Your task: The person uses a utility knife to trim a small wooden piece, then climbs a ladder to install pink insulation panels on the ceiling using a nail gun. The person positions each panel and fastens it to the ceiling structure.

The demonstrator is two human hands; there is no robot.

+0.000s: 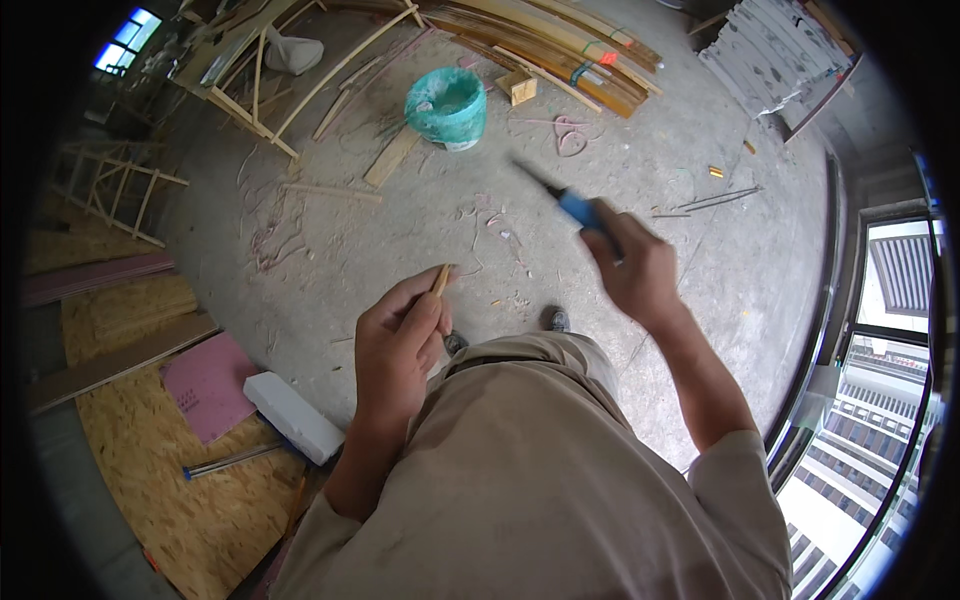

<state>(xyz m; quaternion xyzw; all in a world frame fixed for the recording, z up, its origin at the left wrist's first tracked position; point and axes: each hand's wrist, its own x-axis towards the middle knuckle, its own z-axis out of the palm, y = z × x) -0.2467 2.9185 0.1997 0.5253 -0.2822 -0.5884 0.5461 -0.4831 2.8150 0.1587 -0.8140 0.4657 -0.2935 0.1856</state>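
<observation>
My left hand [401, 341] pinches a small pointed piece of wood [442, 280] between thumb and fingers, its tip up, in front of my body. To the right, my right hand [637, 262] grips the blue handle of a hand tool [576, 207]. A thin dark blade or shaft points from that handle up and left; it is blurred, so its exact kind cannot be told. The tool and the wood are well apart. Beyond my hands, a green bucket-like container [448, 109] stands on the concrete floor.
Wooden frames [255, 120] lie at the upper left, bundled long boards [555, 45] at the top. Oriented strand board [135, 435] with a pink board piece [210, 386] and a white block-like object [292, 416] is at the lower left. Scraps litter the floor; windows [892, 337] line the right.
</observation>
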